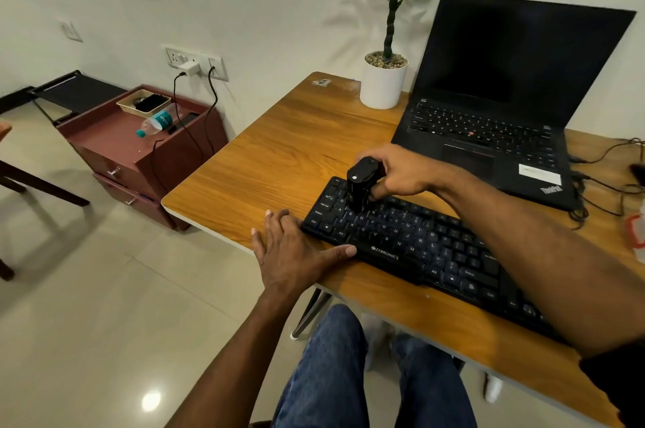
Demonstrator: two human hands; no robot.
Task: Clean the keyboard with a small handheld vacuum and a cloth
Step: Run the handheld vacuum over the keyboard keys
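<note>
On the wooden desk (279, 134) lies a black keyboard (429, 249) marked ZEBRONICS on its front edge. At the keyboard's left end the right hand (401, 173) wraps its grip around a small black vacuum (361, 185) standing upright on the keys. Beside that same end the left hand (293, 253) lies flat, thumb touching the keyboard. Behind the keyboard sits a ThinkPad laptop (506, 96).

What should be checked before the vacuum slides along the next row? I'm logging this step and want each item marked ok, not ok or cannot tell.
1. Right hand grips the vacuum: ok.
2. Nozzle down on the keyboard keys, left end: ok.
3. Left hand flat, thumb against the keyboard's front edge: ok.
4. Vacuum running: cannot tell.
5. Cloth within reach: cannot tell, none seen.
6. Laptop apart from the keyboard: ok.
</note>
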